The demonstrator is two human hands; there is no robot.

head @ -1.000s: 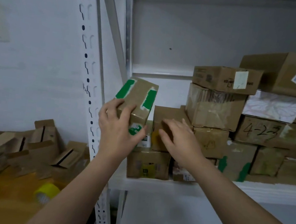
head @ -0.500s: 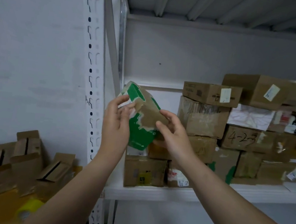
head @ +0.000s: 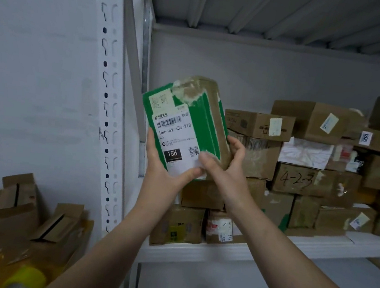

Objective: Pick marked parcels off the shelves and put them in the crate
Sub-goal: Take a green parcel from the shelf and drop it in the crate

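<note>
Now that the parcel (head: 186, 129) has been turned over, its white label (head: 175, 140) faces us, where a second ago only green tape showed, so the marking can be checked. The left hand (head: 162, 171) grips its lower left edge, the right hand (head: 224, 168) curls round the lower right corner, and it's held up in front of the shelf (head: 314, 243). No crate in view; the shelf holds stacked brown boxes (head: 298, 178).

My left hand (head: 160, 176) and right hand (head: 225, 171) held one green parcel (head: 186, 129). Over a dozen boxes (head: 298, 178) crowded one shelf (head: 314, 247).
</note>
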